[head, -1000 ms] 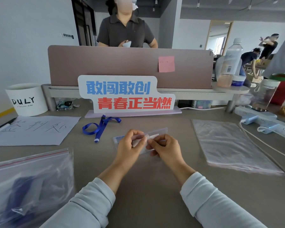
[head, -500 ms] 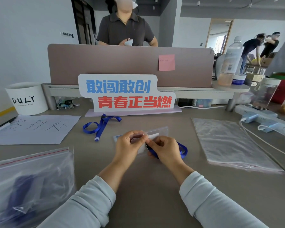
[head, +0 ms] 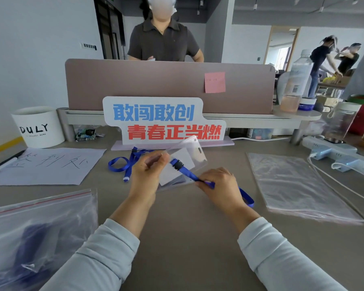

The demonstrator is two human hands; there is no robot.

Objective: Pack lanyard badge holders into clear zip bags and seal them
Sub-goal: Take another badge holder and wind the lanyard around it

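Packing looks partway done to me. One filled zip bag (head: 40,227) sits at the near left corner of the counter (head: 187,238) with blue showing through it. I cannot count what is inside, nor tell whether its red-lined top is pressed closed.

The piece I am holding is not yet bagged. My left hand (head: 147,171) pinches the clear badge holder (head: 185,162) with its white card, lifted over the middle of the counter. My right hand (head: 221,185) curls its fingers round the blue lanyard (head: 189,174), whose black clip lies against the holder.

A second blue lanyard (head: 122,164) lies loose toward the far edge, just left of my left hand. The empty bags (head: 292,181) lie flat in one pile toward the right edge, in several layers I cannot number.

Count: one holder, two unbagged lanyards, one filled bag, one pile.
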